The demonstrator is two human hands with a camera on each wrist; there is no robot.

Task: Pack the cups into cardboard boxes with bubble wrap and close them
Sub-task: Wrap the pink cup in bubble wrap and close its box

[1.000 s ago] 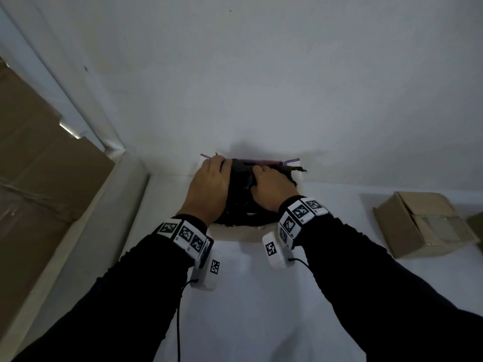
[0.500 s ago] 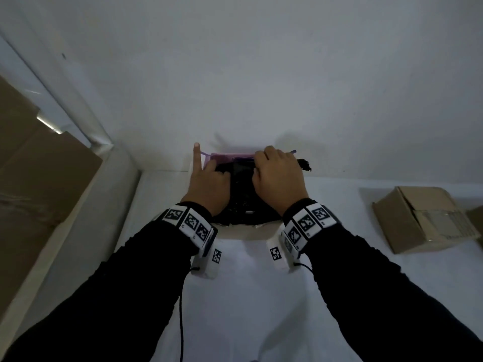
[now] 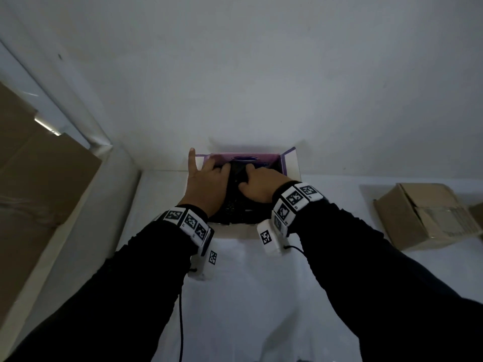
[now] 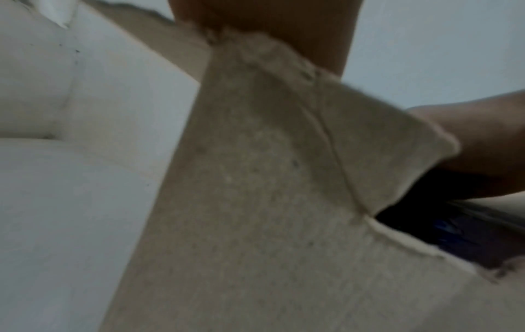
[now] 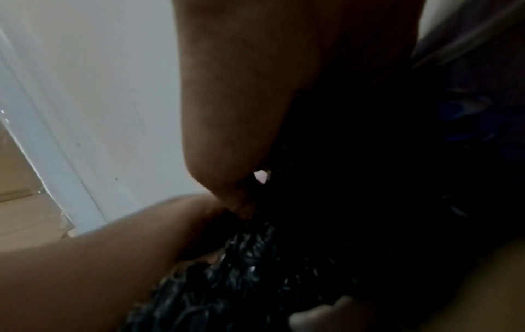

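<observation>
Since a second ago the bundle [image 3: 236, 194] sits lower and the box's [image 3: 290, 163] purple back wall shows: wrapped cup is nearly seated, flaps next. Your left hand [image 3: 206, 184] lies flat on the bundle's left side, index finger straight up past the rim. Your right hand [image 3: 257, 185] presses its top, fingers curled in; actual grip can't be told.

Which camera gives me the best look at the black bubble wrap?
The head view: it shows the black bubble wrap sitting in the open box under both hands. The right wrist shows only a dark close-up of its bubbles; the left wrist, a blurred sliver behind a flap.
</observation>
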